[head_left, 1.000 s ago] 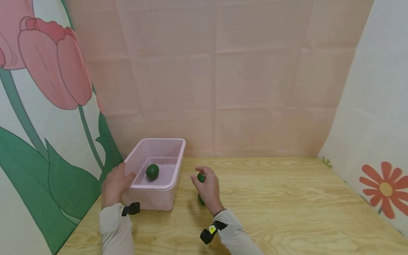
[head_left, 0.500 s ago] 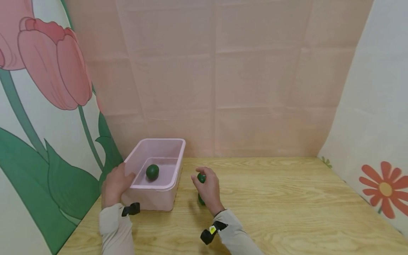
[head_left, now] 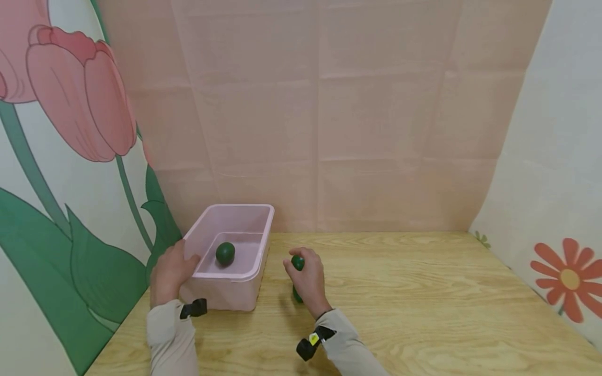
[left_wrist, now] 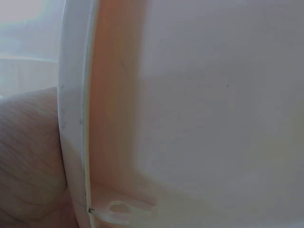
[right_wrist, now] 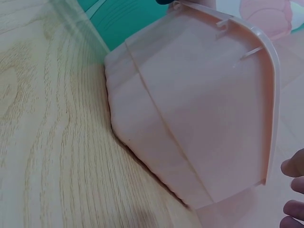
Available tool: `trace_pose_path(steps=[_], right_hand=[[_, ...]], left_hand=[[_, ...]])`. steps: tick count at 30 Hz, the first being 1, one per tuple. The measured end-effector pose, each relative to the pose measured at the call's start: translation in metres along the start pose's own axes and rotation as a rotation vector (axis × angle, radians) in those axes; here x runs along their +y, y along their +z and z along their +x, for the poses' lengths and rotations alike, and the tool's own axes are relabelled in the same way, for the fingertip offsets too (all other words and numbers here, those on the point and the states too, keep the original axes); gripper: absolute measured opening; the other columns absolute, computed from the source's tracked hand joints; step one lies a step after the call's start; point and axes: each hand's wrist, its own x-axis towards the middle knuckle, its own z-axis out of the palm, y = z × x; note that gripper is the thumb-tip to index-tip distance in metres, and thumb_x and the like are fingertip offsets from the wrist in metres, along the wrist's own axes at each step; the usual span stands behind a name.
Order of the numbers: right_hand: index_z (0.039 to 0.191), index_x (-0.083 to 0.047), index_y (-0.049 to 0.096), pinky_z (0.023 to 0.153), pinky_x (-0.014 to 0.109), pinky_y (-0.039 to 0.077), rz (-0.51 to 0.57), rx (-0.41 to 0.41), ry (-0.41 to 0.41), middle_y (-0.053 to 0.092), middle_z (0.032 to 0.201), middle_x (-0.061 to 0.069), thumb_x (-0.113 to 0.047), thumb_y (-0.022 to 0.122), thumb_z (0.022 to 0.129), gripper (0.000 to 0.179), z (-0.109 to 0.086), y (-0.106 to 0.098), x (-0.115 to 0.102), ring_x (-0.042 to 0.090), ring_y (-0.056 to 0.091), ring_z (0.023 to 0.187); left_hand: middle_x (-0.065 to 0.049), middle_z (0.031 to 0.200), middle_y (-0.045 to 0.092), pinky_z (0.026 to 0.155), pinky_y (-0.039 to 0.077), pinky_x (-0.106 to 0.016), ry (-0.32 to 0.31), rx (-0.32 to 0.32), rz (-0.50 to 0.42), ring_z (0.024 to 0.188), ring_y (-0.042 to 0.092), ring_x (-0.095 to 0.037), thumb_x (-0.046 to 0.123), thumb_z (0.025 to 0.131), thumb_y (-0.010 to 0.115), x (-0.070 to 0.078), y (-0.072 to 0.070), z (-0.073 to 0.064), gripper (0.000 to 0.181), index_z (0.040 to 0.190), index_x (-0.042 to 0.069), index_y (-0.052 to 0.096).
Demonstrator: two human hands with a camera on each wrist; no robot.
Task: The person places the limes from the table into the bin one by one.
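My left hand (head_left: 171, 271) rests on the near left rim of a pink plastic bin (head_left: 218, 292), its thumb over the edge. In the left wrist view, part of the hand (left_wrist: 28, 156) lies against the rim (left_wrist: 73, 109). One dark green ball-like thing (head_left: 225, 254) sits inside the bin. My right hand (head_left: 310, 277) is right of the bin with thumb and forefinger bent in a C. A second green ball (head_left: 298, 262) shows within that curve; more green (head_left: 297, 295) shows below the thumb. Whether the hand grips either is unclear. Only fingertips (right_wrist: 295, 164) show in the right wrist view.
The bin stands on a wood-grain table (head_left: 414, 303), near its left side. Behind hangs a creased pink sheet (head_left: 329, 115). A tulip-printed panel (head_left: 84, 99) borders the left, a flower-printed one (head_left: 569, 279) the right.
My right hand has shifted very slightly to the right and down. My left hand, the bin and the ball in it look the same.
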Motion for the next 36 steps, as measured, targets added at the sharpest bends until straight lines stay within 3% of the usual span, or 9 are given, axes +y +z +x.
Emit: trace_pose_path(steps=[19, 36], right_hand=[[0.104, -0.005, 0.072, 0.088, 0.050, 0.050, -0.030, 0.013, -0.008, 0.068, 0.109, 0.013, -0.014, 0.078, 0.086, 0.021, -0.0007, -0.0008, 0.0017, 0.035, 0.060, 0.107], [0.101, -0.004, 0.072, 0.080, 0.048, 0.051, -0.055, 0.028, 0.041, 0.068, 0.107, 0.016, -0.013, 0.080, 0.083, 0.022, -0.0006, -0.0017, 0.0047, 0.041, 0.059, 0.103]], left_hand=[[-0.035, 0.127, 0.056, 0.085, 0.046, -0.065, -0.002, -0.003, -0.002, 0.106, 0.058, -0.049, 0.025, 0.097, 0.052, -0.0011, 0.0001, 0.0022, 0.053, 0.137, -0.008, 0.044], [-0.036, 0.125, 0.055, 0.086, 0.046, -0.066, -0.003, 0.000, 0.005, 0.106, 0.058, -0.050, 0.024, 0.096, 0.052, 0.0006, -0.0005, 0.0002, 0.053, 0.136, -0.009, 0.044]])
